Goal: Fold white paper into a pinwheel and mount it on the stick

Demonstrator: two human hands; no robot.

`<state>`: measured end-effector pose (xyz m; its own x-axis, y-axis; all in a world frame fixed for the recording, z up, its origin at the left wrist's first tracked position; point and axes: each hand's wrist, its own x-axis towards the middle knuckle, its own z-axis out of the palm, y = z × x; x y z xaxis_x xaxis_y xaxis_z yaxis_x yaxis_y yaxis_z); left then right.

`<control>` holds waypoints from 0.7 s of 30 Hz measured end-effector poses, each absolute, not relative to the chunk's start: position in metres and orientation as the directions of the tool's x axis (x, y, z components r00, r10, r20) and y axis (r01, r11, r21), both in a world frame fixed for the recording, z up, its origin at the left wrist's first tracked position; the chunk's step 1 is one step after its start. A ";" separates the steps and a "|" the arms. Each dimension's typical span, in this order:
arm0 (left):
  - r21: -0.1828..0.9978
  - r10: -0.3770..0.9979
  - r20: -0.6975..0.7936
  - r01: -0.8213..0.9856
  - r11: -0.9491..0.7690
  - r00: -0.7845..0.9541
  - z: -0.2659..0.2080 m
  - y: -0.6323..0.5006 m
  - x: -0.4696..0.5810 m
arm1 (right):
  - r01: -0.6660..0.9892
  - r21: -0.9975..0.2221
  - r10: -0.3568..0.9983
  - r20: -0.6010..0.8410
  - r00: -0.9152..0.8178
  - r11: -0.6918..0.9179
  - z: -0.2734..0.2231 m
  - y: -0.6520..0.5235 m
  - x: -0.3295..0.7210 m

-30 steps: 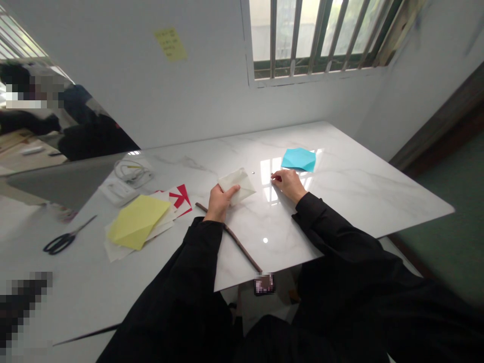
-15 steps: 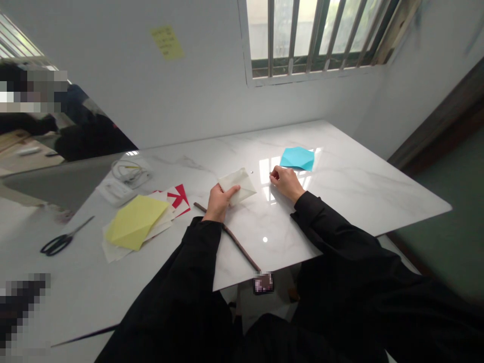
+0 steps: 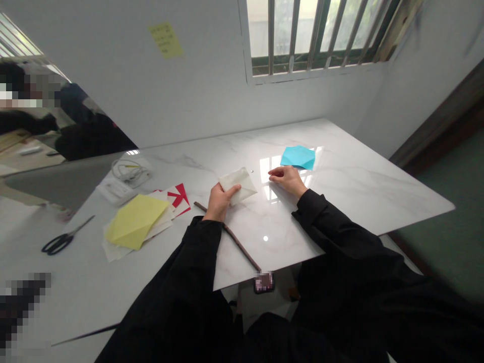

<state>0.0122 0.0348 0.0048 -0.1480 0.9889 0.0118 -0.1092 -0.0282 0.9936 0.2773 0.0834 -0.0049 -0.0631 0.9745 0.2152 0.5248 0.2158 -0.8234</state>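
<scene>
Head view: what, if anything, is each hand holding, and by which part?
Left hand: cream paper, by its near left side, thumb on top. Right hand: cannot tell.

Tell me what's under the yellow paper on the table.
Pale paper sticks out from beneath the yellow paper at its lower left and right. Red paper shows just beyond; whether it reaches underneath, and what else the yellow paper covers, cannot be seen.

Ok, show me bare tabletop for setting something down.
Bare: the white table right of the blue paper and right sleeve; also between that sleeve and the brown stick. Crowded: left of the left hand, where yellow paper overlaps white and red sheets, beside a cable.
</scene>
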 end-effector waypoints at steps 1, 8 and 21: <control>0.994 0.989 0.011 -0.109 -0.028 -0.148 0.005 0.035 0.012 | 0.553 -0.803 0.973 0.215 -0.081 0.224 -0.005 0.084 0.278; 0.996 0.989 0.007 -0.092 -0.021 -0.151 0.006 0.033 0.012 | 0.646 -0.681 0.939 0.263 -0.223 0.344 -0.001 0.082 0.279; 0.996 0.989 0.006 -0.087 -0.019 -0.148 0.008 0.032 0.014 | 0.594 -0.735 0.944 0.281 -0.171 0.327 0.002 0.083 0.279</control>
<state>0.0140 0.0323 0.0077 -0.1483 0.9889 0.0057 -0.0874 -0.0188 0.9960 0.2790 0.0827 0.0016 -0.1707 0.9443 0.2814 0.5940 0.3265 -0.7352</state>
